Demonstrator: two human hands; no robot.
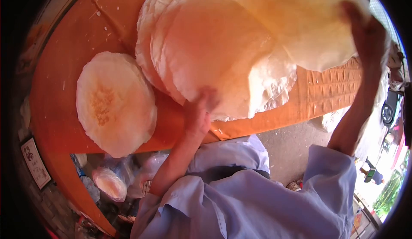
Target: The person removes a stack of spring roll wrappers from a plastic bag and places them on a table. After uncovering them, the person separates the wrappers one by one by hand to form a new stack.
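Note:
A thick stack of thin round pancakes [214, 46], pale and papery with browned patches, lies on the orange-covered table [56, 97]. At the upper right, my right hand [365, 24] grips the far edge of a large thin pancake [317, 20], which spreads over the stack's right part. My left hand [199, 112] is at the stack's near edge, its fingers blurred over the top sheet. A separate pancake [116, 101] with a browned centre lies flat to the left, its near edge past the table's edge.
Clear plastic bags [141, 170], one holding a pale round item [110, 184], sit below the table at left. A framed sign [35, 163] stands at far left. Grey floor [287, 153] shows between me and the table's right part. Crumbs dot the cover.

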